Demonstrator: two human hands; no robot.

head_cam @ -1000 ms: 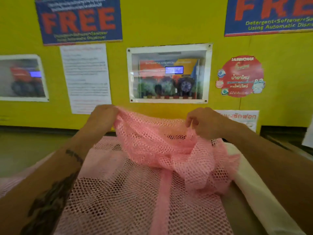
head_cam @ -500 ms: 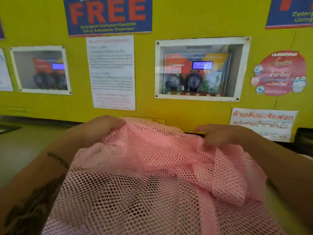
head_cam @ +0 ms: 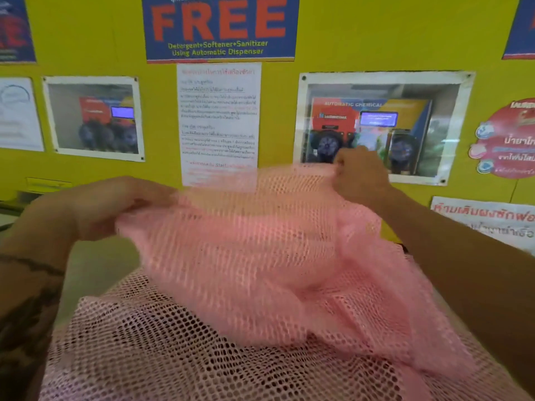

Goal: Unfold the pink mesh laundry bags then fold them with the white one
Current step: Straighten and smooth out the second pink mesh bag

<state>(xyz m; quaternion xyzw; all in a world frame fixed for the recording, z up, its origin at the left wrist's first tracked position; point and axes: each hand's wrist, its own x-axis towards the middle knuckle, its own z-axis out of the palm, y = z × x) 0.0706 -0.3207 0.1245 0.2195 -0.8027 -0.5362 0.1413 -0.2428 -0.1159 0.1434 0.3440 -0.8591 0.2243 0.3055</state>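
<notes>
I hold a pink mesh laundry bag (head_cam: 254, 250) up in the air, stretched between both hands and blurred by motion. My left hand (head_cam: 95, 206) grips its left edge at the lower left. My right hand (head_cam: 359, 172) pinches its top edge higher up, in front of the dispenser window. Another pink mesh bag (head_cam: 162, 351) lies spread flat beneath it, closer to me. The white bag is not visible; the pink mesh covers where it lay.
A yellow wall (head_cam: 86, 39) stands close ahead with a blue FREE poster (head_cam: 220, 27), a paper notice (head_cam: 218, 120) and two windows onto dispensers (head_cam: 373, 125). A grey surface (head_cam: 98, 267) shows at the left under my left forearm.
Both hands lifted the pink bag and drew apart, the right hand rising most, so the bunched mesh has spread out wide. The view shifted left.
</notes>
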